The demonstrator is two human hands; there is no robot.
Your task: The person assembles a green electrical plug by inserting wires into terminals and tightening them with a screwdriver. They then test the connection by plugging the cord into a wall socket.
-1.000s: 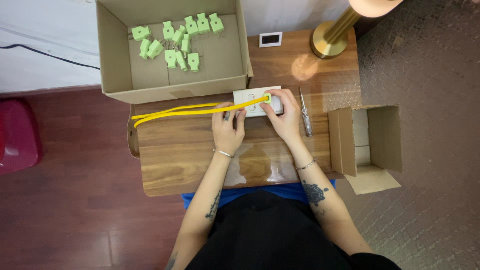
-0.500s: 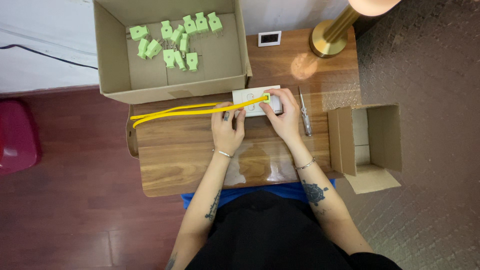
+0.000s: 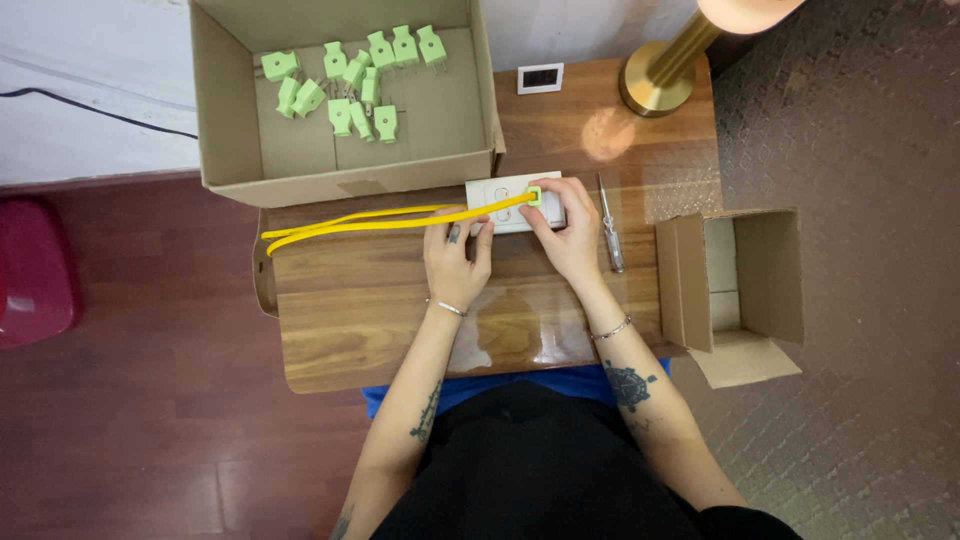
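The head view looks straight down on a small brown wooden table (image 3: 380, 320). Near its far edge lies a white rectangular plastic socket block (image 3: 497, 204), with a small light-green plug (image 3: 535, 196) seated at its right end. A long yellow cable (image 3: 370, 220) runs from that plug leftward across the tabletop, looping back near the left edge.

The left hand (image 3: 457, 262) rests flat-fingered against the near side of the socket block, its fingertips touching the cable and the block, pressing rather than clenched. The right hand (image 3: 570, 232) curls over the right end of the block, fingers grasping it around the green plug.

Just right of that hand lies a slim screwdriver with a clear handle (image 3: 610, 238). Behind the block stands a large open cardboard box (image 3: 230, 150) holding loose light-green plugs (image 3: 360, 85). A smaller open cardboard box (image 3: 745, 285) sits off the table's right side, and a brass lamp base (image 3: 660, 85) stands at the far right corner.
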